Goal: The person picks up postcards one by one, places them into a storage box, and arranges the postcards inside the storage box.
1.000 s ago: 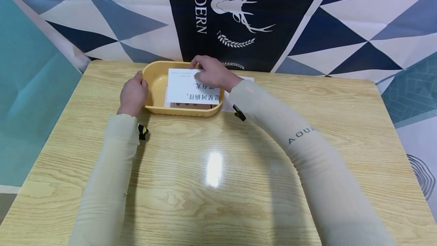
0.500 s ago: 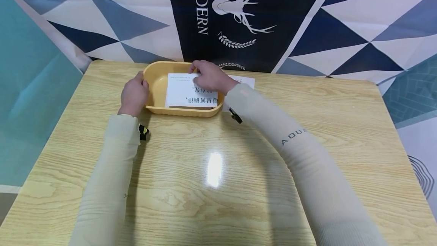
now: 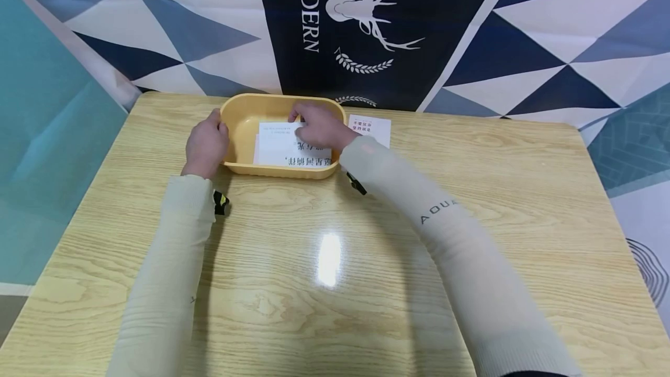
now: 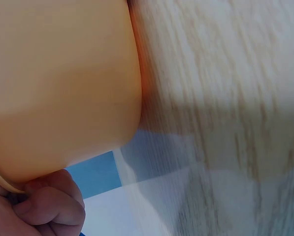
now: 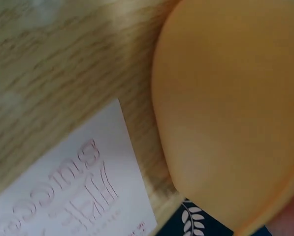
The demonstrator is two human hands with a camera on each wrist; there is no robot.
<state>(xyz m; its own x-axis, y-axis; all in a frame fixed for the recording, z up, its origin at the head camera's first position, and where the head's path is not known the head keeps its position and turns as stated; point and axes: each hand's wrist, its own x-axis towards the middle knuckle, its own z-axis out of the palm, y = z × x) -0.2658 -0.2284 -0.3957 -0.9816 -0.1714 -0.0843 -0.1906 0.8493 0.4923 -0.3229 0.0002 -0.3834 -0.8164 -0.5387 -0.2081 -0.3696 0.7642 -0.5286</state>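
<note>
A yellow oval plastic basin [image 3: 242, 128] stands at the far edge of the table. My left hand [image 3: 206, 143] grips its left rim; in the left wrist view the curled fingers [image 4: 55, 204] wrap over that rim. Inside the basin, my right hand [image 3: 320, 127] pinches a white card [image 3: 274, 147] with printed dark characters, thumb on its face. Beneath it the edge of another, pinkish card shows at the left. The right wrist view has mostly the basin's outer wall [image 5: 225, 98], and the right hand is almost out of it.
Just right of the basin, a white card with red print [image 3: 373, 127] lies on the wooden table [image 3: 293, 307]. Behind the table's far edge hangs a patterned cloth [image 3: 209, 28] with a deer head and triangles.
My right hand has lowered the white card from above the rim down into the basin. More of the card on the table is uncovered. The left hand stays on the rim.
</note>
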